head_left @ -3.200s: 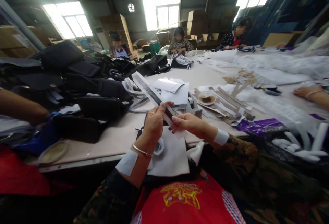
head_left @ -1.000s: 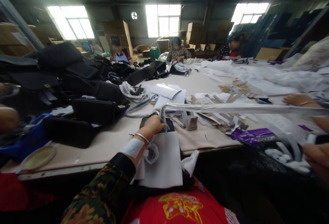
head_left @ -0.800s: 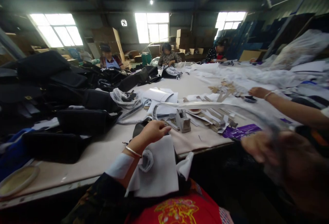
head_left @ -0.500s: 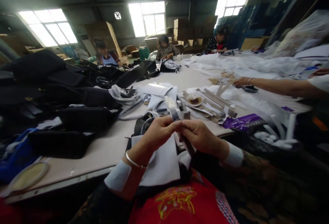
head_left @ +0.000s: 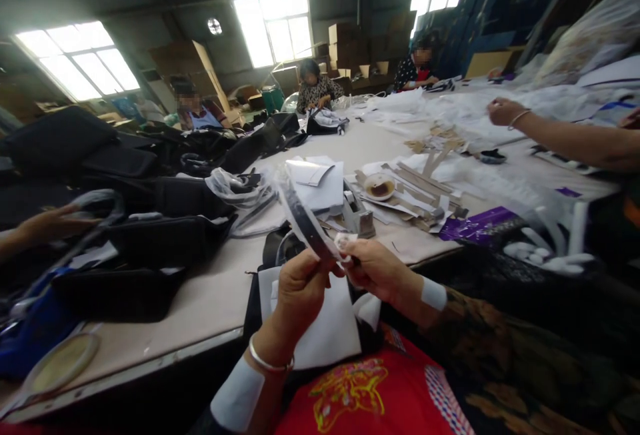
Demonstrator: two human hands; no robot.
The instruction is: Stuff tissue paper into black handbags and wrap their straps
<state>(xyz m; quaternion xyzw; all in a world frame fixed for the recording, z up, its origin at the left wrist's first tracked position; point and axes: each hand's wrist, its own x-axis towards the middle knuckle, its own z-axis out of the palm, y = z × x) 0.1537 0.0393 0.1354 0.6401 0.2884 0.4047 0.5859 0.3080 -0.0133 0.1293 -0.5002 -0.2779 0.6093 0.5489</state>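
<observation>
Now both hands are raised in front of the body, just above the near edge of the bench [head_left: 200, 302]. The left hand [head_left: 300, 288] and the right hand [head_left: 377, 268] are close together, and each one is closed with thumb and fingers on the lower end of a long dark strap [head_left: 305, 222]. The strap is wrapped in clear plastic film, and it rises from the hands in a curve, up and to the left. At the place where the right hand pinches it, a small white piece [head_left: 345, 240] sticks out; I cannot tell what it is. The left wrist carries a thin metal bangle [head_left: 267, 362], and both forearms show white cuffs.

Below the hands, white sheets [head_left: 333, 328] lie partly on the bench edge and partly over the lap. Just beyond the right hand stands a small metal stand [head_left: 360, 212], and a little farther a round dish [head_left: 379, 187] with something brown inside. Right of the dish, cardboard strips [head_left: 425, 185] lie in a loose pile, and near them a purple packet [head_left: 480, 225]. Beyond the left hand there are folded white papers [head_left: 315, 178]. Far to the left of the left hand, black bags [head_left: 165, 235] are piled up, and a co-worker's hand [head_left: 50, 222] reaches toward them. On the far right another person's arm [head_left: 555, 135] is stretched over the bench.
</observation>
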